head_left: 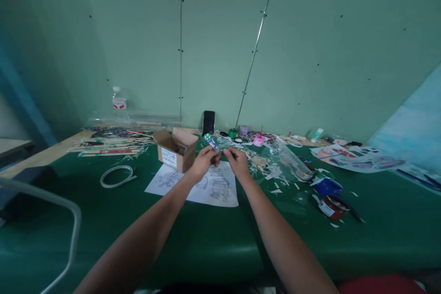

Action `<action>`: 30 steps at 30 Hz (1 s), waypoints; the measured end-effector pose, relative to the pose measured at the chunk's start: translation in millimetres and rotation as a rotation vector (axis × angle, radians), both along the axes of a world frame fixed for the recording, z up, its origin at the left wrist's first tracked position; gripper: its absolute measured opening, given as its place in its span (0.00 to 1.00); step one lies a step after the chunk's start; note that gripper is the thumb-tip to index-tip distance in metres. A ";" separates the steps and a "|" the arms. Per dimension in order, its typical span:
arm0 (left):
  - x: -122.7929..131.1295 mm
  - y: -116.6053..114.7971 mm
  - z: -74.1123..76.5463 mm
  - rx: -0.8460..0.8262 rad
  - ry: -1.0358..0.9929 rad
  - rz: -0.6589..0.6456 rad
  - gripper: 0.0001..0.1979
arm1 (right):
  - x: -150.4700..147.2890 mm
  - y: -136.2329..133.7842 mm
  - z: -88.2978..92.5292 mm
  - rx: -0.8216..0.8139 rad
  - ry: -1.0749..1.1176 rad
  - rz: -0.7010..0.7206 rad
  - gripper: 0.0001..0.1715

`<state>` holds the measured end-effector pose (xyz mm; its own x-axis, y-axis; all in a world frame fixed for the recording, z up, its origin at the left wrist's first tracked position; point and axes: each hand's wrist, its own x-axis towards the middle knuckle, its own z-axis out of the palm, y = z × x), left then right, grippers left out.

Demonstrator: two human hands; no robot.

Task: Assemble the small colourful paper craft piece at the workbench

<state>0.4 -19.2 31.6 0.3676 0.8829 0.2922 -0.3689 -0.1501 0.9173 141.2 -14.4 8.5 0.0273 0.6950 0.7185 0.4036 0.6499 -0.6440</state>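
Both my hands are raised together over a white instruction sheet [193,188] printed with line drawings on the green table [206,239]. My left hand [203,161] is closed in a pinch on a small patterned strip [211,141] with green, white and purple marks that sticks up from its fingers. My right hand [237,161] is closed too, its fingertips pinched right beside the left hand's; what it grips is too small to make out. An open cardboard box [176,149] stands just left of my hands.
A white cord loop [116,177] lies to the left, with wooden sticks [110,147] behind it. A clear plastic bag [285,161], a red jar [332,206], a blue lid [326,187], printed sheets [354,156], a black phone [208,122] and a bottle [119,103] sit around.
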 end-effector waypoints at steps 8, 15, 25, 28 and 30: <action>1.0 0.5 -2.5 -0.013 -0.061 0.021 0.11 | 0.6 -1.1 1.2 0.003 -0.018 0.033 0.24; -1.1 5.5 -2.3 -0.019 -0.093 0.001 0.10 | -0.4 -0.9 -2.2 -0.008 -0.060 -0.016 0.22; -4.3 8.7 -2.9 -0.066 -0.085 -0.065 0.10 | 0.1 -2.4 -2.1 0.025 -0.119 -0.091 0.21; -3.9 7.5 -2.2 -0.084 -0.081 -0.061 0.10 | -0.2 -2.3 -2.1 0.034 -0.124 -0.105 0.20; -3.4 7.4 -2.6 -0.092 -0.082 -0.063 0.10 | -0.1 -1.9 -2.2 0.032 -0.129 -0.117 0.20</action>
